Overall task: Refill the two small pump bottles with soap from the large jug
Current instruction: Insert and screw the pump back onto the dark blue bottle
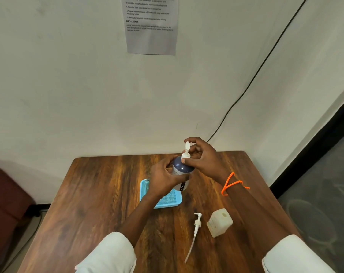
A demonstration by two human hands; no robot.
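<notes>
Your left hand point(163, 179) is wrapping around the blue pump bottle point(182, 170), holding it upright over the far right corner of the light-blue tray point(161, 201). Your right hand point(203, 157) is pinching its white pump head point(186, 151) with curled fingers. Nearer, right: a loose pump with tube point(195, 231) is lying flat on the table point(100, 194), just left of a pale square bottle point(219, 222), its mouth uncapped.
</notes>
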